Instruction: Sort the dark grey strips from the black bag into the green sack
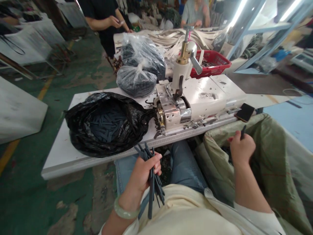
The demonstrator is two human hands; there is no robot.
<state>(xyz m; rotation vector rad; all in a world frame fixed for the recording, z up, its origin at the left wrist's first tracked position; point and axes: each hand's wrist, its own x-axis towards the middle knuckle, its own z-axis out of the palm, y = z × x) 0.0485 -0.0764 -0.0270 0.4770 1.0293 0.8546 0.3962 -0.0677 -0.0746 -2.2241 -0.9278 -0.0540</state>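
Note:
A bundle of dark blue-grey strips (pixel 152 182) is gripped in my left hand (pixel 148 168), above my lap and just off the table's front edge. My right hand (pixel 241 147) is closed around a short dark strip (pixel 243 132), whose end sticks up from the fingers; it is over the mouth of a green sack (pixel 271 143). On the white table, an open black plastic bag (pixel 80 133) holds many similar strips (pixel 107 124). To its right stands a cream machine (pixel 207 98) with a metal head, dark scraps scattered on and around it.
Two tied clear bags (pixel 137 80) of dark pieces sit behind the machine's left side. A red basket (pixel 215 67) is behind the machine. A phone (pixel 245 111) lies at the table's right end. Two people (pixel 102 23) are at the far side, near pale strips (pixel 168 38).

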